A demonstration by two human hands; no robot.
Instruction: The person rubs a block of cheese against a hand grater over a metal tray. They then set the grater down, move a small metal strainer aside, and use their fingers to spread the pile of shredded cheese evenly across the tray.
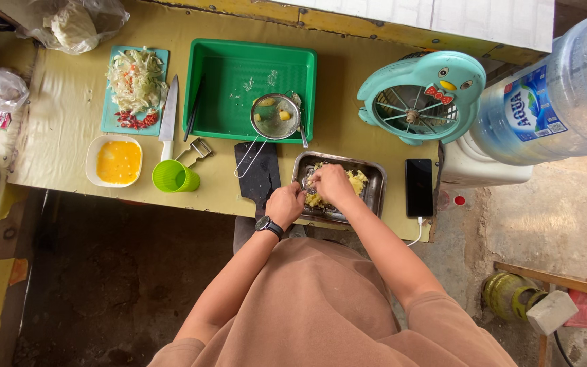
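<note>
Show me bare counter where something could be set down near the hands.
Bare counter runs left of the teal cutting board. A small patch lies between green tray and fan. Crowded: both hands, left and right, in the metal tray, beside the phone.

Both hands over metal tray [375, 178] of yellow mash [357, 181]. Right hand [332, 183] in mash; left hand [285, 204] at tray edge.

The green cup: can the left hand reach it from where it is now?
Probably yes. The left hand rests at the metal tray, and the green cup stands to its left near the table edge. Only the flat black board lies between them.
</note>
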